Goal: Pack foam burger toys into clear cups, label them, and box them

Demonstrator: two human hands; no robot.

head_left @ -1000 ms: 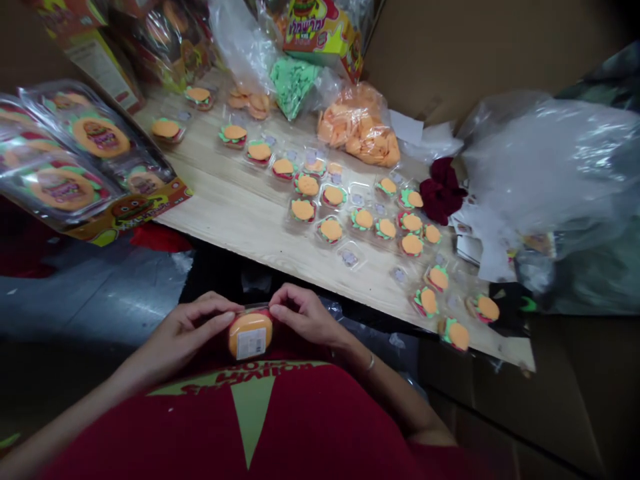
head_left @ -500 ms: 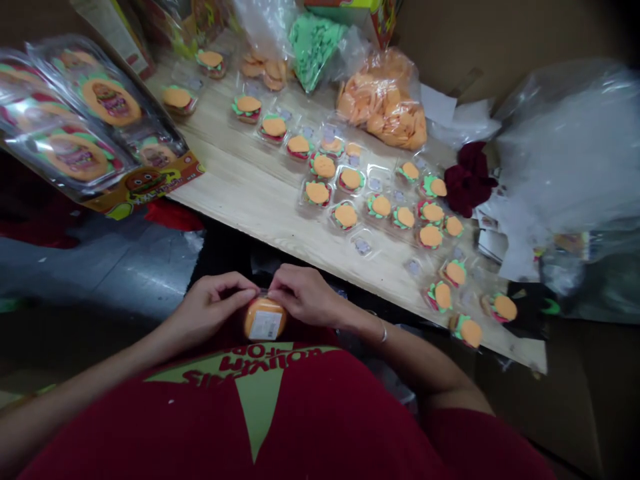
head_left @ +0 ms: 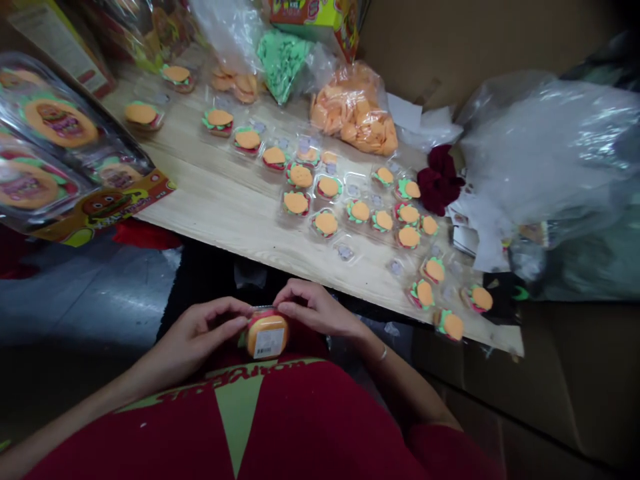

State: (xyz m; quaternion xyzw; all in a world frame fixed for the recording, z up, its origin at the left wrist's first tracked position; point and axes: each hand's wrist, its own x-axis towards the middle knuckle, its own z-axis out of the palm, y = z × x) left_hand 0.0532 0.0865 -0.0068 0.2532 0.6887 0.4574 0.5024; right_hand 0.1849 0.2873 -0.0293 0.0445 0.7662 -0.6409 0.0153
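Head cam looks down at both hands, close in front of the red shirt (head_left: 300, 427), just below the near edge of the wooden tabletop (head_left: 225, 207). Between them is a small burger toy (head_left: 267, 335), orange bun side facing up with a white barcode sticker on it, and it looks like it sits in a clear plastic shell. The left hand (head_left: 200, 330) pinches its left upper edge with thumb and fingertips, and the right hand (head_left: 315, 310) grips the top right edge the same way, fingers curled over it. So both hands are closed on the one piece, held off the table, right above the lap. There's a thin bracelet (head_left: 383, 353) on the right wrist.

On the table, well apart from the hands, a whole bunch of little burgers in clear shells (head_left: 325, 223) lie in loose rows running from far left to near right. Behind them sits a bag of orange pieces (head_left: 355, 120) with a bag of green pieces (head_left: 283, 60) beside it and a yellow printed box (head_left: 315, 17) at the back. A dark red fabric thing (head_left: 440, 180) lies right of the rows, next to a big crumpled clear plastic bag (head_left: 545, 153). At far left, large blister packs (head_left: 55, 147) with bigger burgers hang over the table's edge.
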